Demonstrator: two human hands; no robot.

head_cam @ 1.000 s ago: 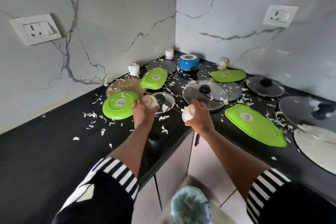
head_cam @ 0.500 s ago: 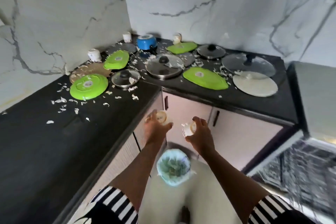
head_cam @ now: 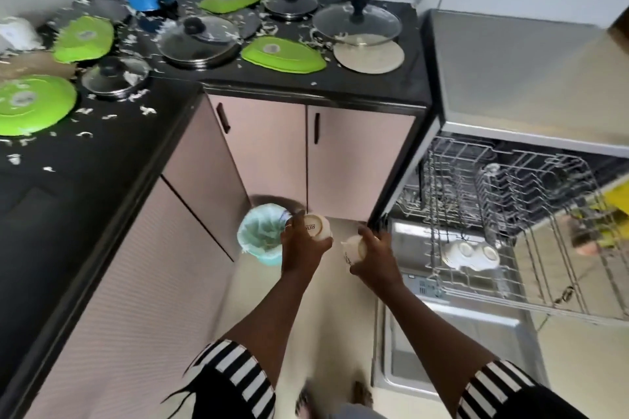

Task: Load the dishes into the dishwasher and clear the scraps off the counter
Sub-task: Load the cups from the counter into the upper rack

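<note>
Left hand curls round a cream cup, printed base facing up, beside the lined bin. Right hand grips a second cup, mostly hidden by the fingers, so its axis is indeterminate. Both cups are held over the floor, short of the dishwasher rack. Scraps on the counter are blurred.

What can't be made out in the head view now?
- Cup in the right hand: mostly covered by that hand.
- Dishwasher's lower rack: mostly hidden under the pulled-out upper rack.
- Round green plate: cut by left edge.
- White mug at back left: motion-blurred.
</note>
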